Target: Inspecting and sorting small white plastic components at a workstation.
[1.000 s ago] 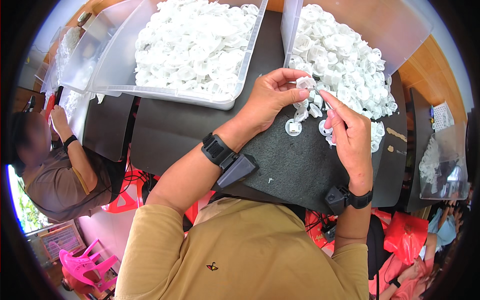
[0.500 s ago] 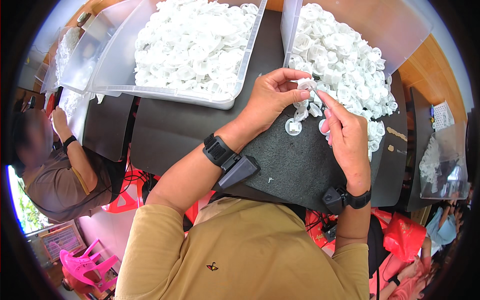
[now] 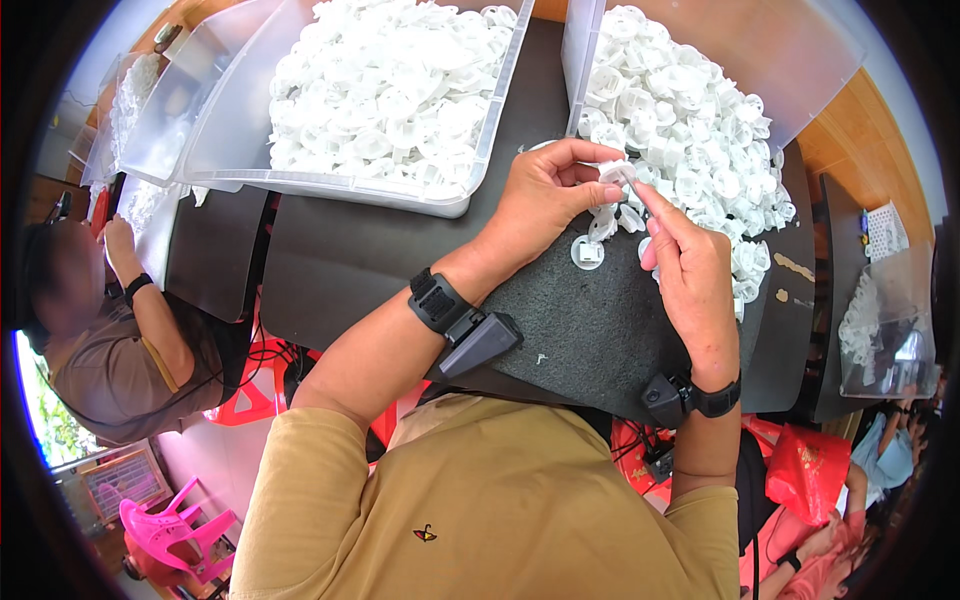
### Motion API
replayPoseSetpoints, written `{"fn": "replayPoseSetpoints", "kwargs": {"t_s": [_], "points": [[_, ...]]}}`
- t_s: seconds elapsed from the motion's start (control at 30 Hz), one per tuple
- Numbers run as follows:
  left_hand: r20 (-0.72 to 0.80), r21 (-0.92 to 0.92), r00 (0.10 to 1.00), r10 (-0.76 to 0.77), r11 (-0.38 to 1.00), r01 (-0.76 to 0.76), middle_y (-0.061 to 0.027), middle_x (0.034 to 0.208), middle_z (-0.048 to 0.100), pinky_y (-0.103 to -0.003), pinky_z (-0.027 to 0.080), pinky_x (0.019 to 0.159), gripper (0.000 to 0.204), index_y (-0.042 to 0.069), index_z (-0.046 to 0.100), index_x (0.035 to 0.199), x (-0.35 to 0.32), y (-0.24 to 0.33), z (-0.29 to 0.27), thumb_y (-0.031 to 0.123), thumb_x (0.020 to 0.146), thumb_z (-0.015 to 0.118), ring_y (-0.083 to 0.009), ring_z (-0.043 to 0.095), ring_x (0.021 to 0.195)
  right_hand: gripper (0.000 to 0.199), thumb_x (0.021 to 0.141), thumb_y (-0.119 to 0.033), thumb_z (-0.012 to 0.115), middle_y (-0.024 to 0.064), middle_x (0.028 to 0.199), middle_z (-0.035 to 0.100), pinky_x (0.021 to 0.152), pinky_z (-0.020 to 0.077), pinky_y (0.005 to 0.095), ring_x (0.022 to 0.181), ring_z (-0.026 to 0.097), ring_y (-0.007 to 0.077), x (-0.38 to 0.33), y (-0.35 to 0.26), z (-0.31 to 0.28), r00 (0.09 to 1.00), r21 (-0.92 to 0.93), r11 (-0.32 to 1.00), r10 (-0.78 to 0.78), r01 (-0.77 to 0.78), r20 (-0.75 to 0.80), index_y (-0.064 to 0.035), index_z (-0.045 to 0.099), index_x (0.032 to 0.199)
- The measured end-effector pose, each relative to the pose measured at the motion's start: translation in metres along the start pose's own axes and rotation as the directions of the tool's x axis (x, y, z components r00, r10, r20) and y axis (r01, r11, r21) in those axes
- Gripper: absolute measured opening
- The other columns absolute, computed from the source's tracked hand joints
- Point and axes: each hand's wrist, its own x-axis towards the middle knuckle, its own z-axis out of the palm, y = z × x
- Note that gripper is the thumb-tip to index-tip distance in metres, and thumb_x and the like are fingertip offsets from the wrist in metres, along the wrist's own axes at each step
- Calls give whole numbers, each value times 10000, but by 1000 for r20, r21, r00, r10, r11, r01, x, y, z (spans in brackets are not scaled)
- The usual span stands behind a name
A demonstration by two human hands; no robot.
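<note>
Grip: left hand [image 3: 545,195] and right hand [image 3: 690,280] both pinched shut on one small white plastic piece [image 3: 618,175], fingertips meeting over it
Piece: held above the dark foam mat [image 3: 600,330], at the edge of the white heap [image 3: 690,120]; too small to tell its long axis or which way it pointed
Mat: a round white disc [image 3: 588,251] lay flat just below the hands
Beyond: clear bin [image 3: 380,100] full of white parts to the left; another person [image 3: 110,330] sat far left

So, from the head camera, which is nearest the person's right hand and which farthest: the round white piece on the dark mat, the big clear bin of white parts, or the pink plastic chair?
1. Round white piece, on the mat just left of the right hand.
2. Big clear bin, upper left.
3. Pink chair, far lower left.
</note>
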Motion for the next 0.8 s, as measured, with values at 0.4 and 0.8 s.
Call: {"fn": "replayPoseSetpoints", "kwargs": {"t_s": [0.4,0.8], "points": [[-6,79,999,-45,996,45,-72,977,677,-228,518,786,342,-6,625,1130,-1,2,3,7,802,721,-90,628,876,297,912,-68,507,106,550,546,527,441,321,488,556,196,1,3,-8,998,23,999,22,-23,67,-58,637,1178],[-12,58,1000,-20,998,20,-69,955,675,-236,523,789,348,8,616,1129,2,-2,1,-4,798,721,-100,638,871,282,910,-62,511,93,557,568,515,434,303,484,558,169,0,0,-10,998,22,999,41,-42,54,-54,645,1158]]}}
